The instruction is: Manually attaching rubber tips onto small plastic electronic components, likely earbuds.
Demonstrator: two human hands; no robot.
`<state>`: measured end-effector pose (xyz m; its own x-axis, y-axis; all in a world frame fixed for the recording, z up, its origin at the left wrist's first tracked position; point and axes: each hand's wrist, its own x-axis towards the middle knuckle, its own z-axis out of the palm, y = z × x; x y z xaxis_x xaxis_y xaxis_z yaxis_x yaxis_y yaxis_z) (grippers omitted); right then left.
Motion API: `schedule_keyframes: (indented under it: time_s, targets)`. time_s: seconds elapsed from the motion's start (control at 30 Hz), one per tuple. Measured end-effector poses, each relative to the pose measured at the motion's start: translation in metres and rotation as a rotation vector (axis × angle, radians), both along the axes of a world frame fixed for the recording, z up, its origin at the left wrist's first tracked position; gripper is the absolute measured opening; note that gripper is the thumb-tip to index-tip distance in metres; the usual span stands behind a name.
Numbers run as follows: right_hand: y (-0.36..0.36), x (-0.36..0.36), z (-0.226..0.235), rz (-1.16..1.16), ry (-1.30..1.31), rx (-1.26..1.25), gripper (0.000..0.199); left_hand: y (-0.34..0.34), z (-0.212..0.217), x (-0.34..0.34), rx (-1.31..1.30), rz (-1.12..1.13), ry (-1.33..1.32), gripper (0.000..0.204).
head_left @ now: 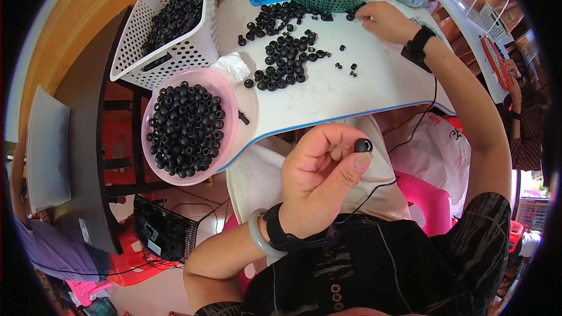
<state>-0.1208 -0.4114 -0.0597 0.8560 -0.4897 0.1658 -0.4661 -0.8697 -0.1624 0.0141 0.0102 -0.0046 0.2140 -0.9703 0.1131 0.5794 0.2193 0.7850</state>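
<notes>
Nearest, the left hand (319, 178) pinches a small black rubber ring (363, 145) between thumb and forefinger, close above the lap. Farther off, the right hand (383, 20) fingers loose black rings (284, 61) on the white desk (351, 90); whether its grip is closed, I cannot tell.

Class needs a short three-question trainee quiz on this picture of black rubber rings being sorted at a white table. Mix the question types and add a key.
1. True or false: the left hand holds one black ring at its fingertips.
2. Which container is the right hand nearest? A pink bowl B green basket C white basket
3. Fill in: the pink bowl holds black ____.

Key: 1 true; 2 B; 3 rings.
</notes>
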Motion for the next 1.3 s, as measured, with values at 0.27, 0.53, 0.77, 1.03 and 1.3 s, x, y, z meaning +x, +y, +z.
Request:
schedule_keyframes:
  time_s: [0.27, 0.53, 0.77, 1.03, 1.3]
  targets:
    - [-0.015, 0.013, -0.015, -0.050, 0.061, 0.011, 0.024, -0.004, -0.003, 0.009, 0.012, 0.012, -0.012, 0.023]
    - [-0.003, 0.012, -0.012, -0.028, 0.177, -0.012, 0.018, -0.006, -0.006, 0.009, 0.016, 0.032, 0.053, 0.022]
    - [0.024, 0.003, -0.001, 0.039, 0.193, -0.064, 0.017, -0.007, -0.006, 0.009, 0.013, 0.034, -0.010, 0.023]
    - [0.085, 0.037, 0.018, 0.367, -0.041, 0.130, 0.024, -0.005, -0.006, 0.010, 0.020, 0.057, -0.024, 0.023]
    - [0.081, 0.037, 0.001, 0.267, 0.065, 0.183, 0.021, -0.002, 0.000, 0.010, 0.012, 0.050, -0.017, 0.022]
